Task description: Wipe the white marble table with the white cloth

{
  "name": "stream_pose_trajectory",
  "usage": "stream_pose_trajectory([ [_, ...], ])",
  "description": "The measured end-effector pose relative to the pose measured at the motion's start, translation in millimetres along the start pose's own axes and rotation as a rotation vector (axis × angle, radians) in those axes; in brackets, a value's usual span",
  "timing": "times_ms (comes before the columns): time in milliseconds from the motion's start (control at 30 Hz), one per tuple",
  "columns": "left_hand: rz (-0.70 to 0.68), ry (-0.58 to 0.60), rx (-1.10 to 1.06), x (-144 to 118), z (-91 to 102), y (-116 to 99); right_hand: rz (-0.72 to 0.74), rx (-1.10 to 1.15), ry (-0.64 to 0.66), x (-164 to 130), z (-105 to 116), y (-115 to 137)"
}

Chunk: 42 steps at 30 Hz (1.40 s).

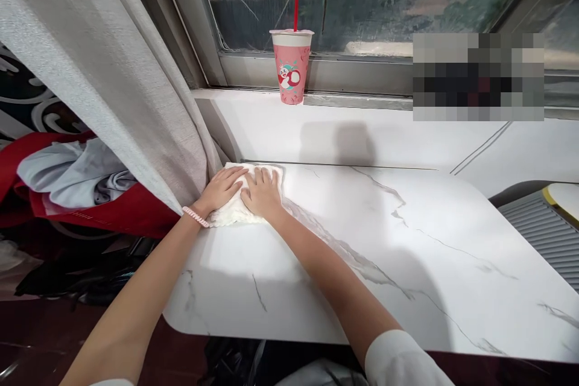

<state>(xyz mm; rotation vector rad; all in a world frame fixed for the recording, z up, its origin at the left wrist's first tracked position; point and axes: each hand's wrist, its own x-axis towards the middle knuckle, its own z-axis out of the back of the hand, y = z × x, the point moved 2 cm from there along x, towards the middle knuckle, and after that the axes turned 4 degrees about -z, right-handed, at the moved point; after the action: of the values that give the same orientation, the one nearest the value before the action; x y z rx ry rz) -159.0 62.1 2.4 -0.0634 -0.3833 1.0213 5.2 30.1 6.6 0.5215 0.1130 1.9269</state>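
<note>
A cream-white cloth [235,212] lies spread at the far left corner of the white marble-patterned table [362,241]. My left hand [224,188] rests flat on its left side, fingers stretched out, with a pink band around the wrist. Beside it, my right hand [262,194] presses on the cloth's right half, palm down and fingers spread. The two hands are close together, and neither grips the cloth.
On the window sill stands a pink paper cup [292,75] with a red straw. A grey curtain [149,84] hangs against the table's left edge. At left, a red bag [149,211] holds pale clothes. A grey ribbed object [540,223] is at far right.
</note>
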Motion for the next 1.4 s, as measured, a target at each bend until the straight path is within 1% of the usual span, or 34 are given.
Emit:
stream_pose_trajectory([
  [100, -0.006, -0.024, 0.016, -27, 3.6, -18, 0.012, 0.014, 0.012, -26, 6, 11],
  [300, 0.015, -0.049, 0.064, -98, 15.1, -64, 0.087, 0.034, -0.010, -92, 21, 37],
  [433, 0.034, -0.064, 0.094, -139, 19.5, -89, 0.123, 0.054, 0.001, -133, 32, 52],
  [533, 0.030, -0.059, 0.109, -160, 17.9, -102, 0.134, 0.063, 0.006, -156, 38, 58],
  [667, 0.044, -0.058, 0.124, -170, 14.6, -111, 0.130, 0.057, 0.003, -171, 42, 59],
  [767, 0.046, -0.056, 0.123, -169, 14.4, -110, 0.133, 0.058, 0.009, -171, 42, 59],
  [900, 0.029, -0.043, 0.111, -163, 15.2, -103, 0.136, 0.064, 0.041, -163, 41, 59],
  [1033, 0.029, -0.045, 0.117, -146, 14.3, -97, 0.147, 0.066, 0.045, -144, 38, 49],
  [1100, 0.036, -0.037, 0.117, -130, 13.5, -93, 0.144, 0.065, 0.032, -129, 34, 41],
  [1200, 0.041, -0.036, 0.110, -99, 12.1, -82, 0.128, 0.072, 0.007, -101, 27, 26],
  [1400, 0.031, -0.030, 0.098, -36, 3.3, -48, 0.072, 0.067, -0.030, -43, 13, -1],
])
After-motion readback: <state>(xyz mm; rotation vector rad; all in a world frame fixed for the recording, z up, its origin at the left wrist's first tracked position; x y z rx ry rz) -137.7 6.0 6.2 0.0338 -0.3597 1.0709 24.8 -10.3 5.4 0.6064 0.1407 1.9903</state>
